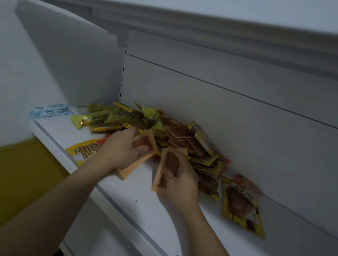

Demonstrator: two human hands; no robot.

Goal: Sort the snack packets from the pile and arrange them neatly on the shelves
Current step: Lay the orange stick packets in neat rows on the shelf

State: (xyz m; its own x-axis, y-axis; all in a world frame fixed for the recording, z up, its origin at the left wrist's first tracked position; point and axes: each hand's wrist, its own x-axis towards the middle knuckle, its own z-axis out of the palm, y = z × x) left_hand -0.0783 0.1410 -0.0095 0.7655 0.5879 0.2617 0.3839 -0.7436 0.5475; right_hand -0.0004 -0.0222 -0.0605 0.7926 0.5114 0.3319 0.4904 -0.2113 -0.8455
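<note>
head view: left hand (122, 150) grips orange packets (139, 162); right hand (178, 181) pinches orange packet (166, 167) upright.

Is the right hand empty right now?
No, the right hand grips an orange packet of brown sticks, with its thumb pressed on the packet's front.

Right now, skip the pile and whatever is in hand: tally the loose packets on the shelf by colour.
Light blue packet: 1
Yellow: 2, wafer-roll packet and brown-strip packet
Reddish packet, overlapping the brown-strip one: 1
Total: 4
</note>
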